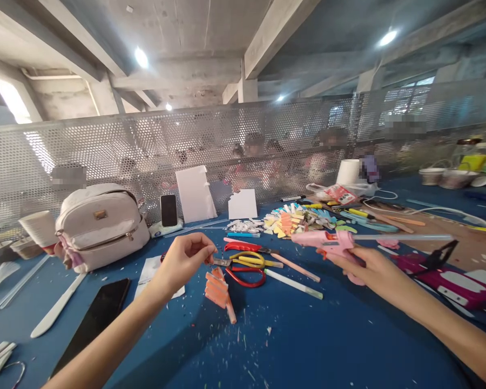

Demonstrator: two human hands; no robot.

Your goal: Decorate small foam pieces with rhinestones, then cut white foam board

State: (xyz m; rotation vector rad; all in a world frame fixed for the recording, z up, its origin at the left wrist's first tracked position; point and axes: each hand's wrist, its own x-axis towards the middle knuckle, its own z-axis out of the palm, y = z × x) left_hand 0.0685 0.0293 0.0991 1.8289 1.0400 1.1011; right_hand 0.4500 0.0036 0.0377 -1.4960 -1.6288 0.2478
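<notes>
My right hand [360,265] grips a pink hot glue gun [328,241] over the table, its nozzle pointing left. A clear glue stick [405,237] sticks out of the gun's back. My left hand [190,256] is closed in a pinch, thumb against fingers; anything between the fingertips is too small to make out. Just beyond those fingertips lie scissors [247,277] with one red and one yellow handle loop. Below them is an orange piece of several strips [216,289] beside an orange stick [230,310]. A red-handled cutter [243,246] rests behind the scissors.
Colourful cut scraps [303,219] are heaped at the back. A beige backpack [101,227], a phone [169,210] and a black tablet-like slab [95,319] occupy the left. On the right are a magenta device [449,278] and a white cable [441,209]. A perforated metal screen [210,129] stands behind.
</notes>
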